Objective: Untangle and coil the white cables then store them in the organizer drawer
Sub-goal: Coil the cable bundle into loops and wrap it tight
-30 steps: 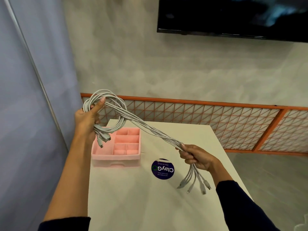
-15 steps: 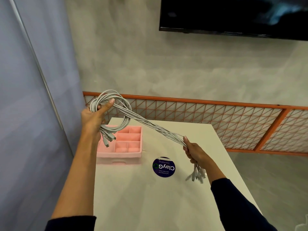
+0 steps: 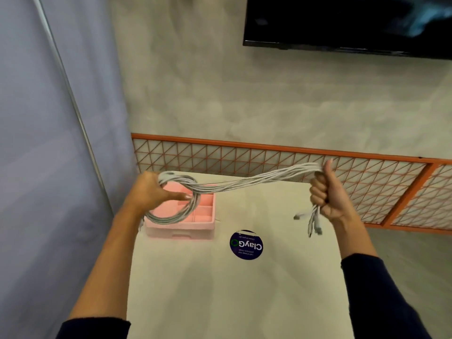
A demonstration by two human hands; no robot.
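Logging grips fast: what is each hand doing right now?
Left hand: holds the coiled part of the white cables.
Right hand: grips the same bundle near its plugs.

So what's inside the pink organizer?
In the pink organizer, the visible right compartments look empty. The cable coil in the left hand covers the left ones, so those can't be checked.

Left hand (image 3: 149, 192) gripping coiled white cables (image 3: 244, 184), right hand (image 3: 330, 194) fisted round their ends, pink organizer drawer (image 3: 203, 226) beneath

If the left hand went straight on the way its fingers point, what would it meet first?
Probably the pink organizer, just beyond the white cables coiled in the left hand; its height above the organizer is unclear.
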